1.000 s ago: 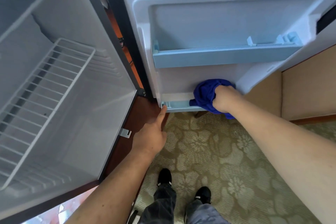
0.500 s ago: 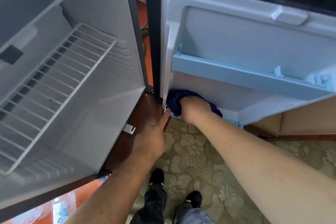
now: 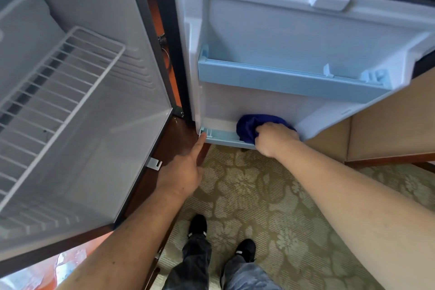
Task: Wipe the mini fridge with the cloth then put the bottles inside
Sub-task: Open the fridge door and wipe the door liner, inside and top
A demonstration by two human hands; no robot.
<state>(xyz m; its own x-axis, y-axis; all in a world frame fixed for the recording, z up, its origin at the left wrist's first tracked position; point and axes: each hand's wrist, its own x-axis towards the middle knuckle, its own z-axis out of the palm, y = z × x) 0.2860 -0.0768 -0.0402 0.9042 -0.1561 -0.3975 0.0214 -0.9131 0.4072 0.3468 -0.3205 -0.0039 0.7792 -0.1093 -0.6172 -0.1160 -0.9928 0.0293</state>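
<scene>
The cloth [image 3: 249,126] sits bunched at the right end of the lower shelf [image 3: 221,136] of the open door [image 3: 282,30], clenched under the right hand [image 3: 275,140] with blue showing to the left of and beyond the knuckles. The left hand [image 3: 183,172] is released, its fingers straight, a fingertip touching the shelf's left end, well apart from the cloth. One cloth, two door shelves (the upper shelf [image 3: 282,80] is pale blue) and one rack [image 3: 58,92] inside the fridge [image 3: 106,125]. The wad spreads left to right along the shelf - no clear point to it.
</scene>
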